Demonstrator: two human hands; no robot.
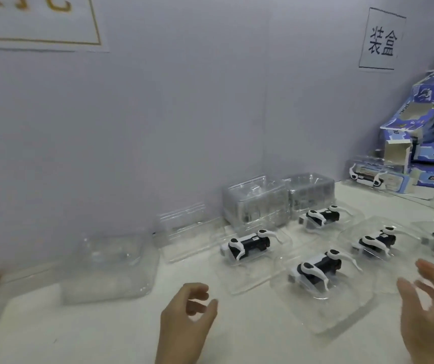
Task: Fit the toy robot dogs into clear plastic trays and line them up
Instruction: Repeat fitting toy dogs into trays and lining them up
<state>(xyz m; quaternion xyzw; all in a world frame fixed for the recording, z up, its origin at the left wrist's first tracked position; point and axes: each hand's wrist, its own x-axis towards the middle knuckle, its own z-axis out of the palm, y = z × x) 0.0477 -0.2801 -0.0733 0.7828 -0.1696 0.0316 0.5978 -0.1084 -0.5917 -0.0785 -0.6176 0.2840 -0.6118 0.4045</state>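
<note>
Head view: five toy robot dogs [318,266] already sit in clear trays [336,313] at centre right in loose rows, empty trays [110,266] wait at left, so more fitting may remain; left hand [187,319] and right hand [431,306] hover loosely open, holding nothing.
</note>
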